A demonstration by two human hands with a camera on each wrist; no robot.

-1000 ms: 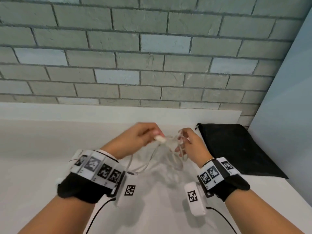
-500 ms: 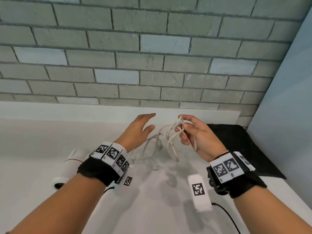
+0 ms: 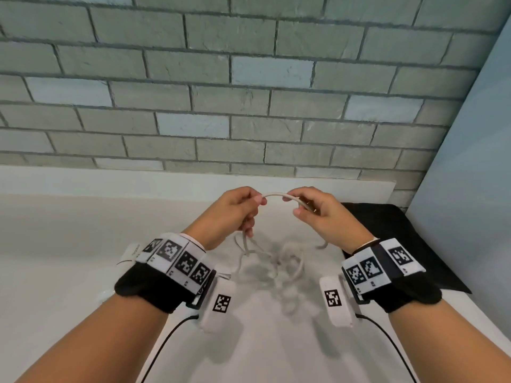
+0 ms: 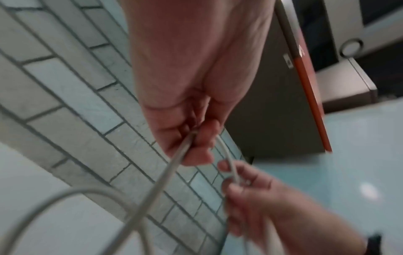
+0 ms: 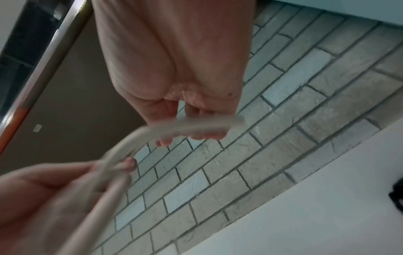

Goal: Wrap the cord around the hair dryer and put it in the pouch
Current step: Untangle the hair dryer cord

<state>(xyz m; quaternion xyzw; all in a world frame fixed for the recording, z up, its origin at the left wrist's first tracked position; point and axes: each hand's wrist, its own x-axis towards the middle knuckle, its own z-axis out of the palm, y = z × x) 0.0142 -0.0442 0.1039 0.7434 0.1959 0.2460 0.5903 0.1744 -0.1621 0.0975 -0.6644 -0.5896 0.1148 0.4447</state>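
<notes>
Cord (image 3: 275, 195) spans both hands' grip; rest, blurred, apparently dangles below.

The head view looks forward and down from above both forearms onto the white counter (image 3: 69, 272), facing the brick wall (image 3: 249, 106). Each wrist view looks up along its own palm, very near, toward that wall. All three share the cord (image 3: 276, 195) (image 4: 174, 165) (image 5: 196, 126) stretched between the hands.
</notes>
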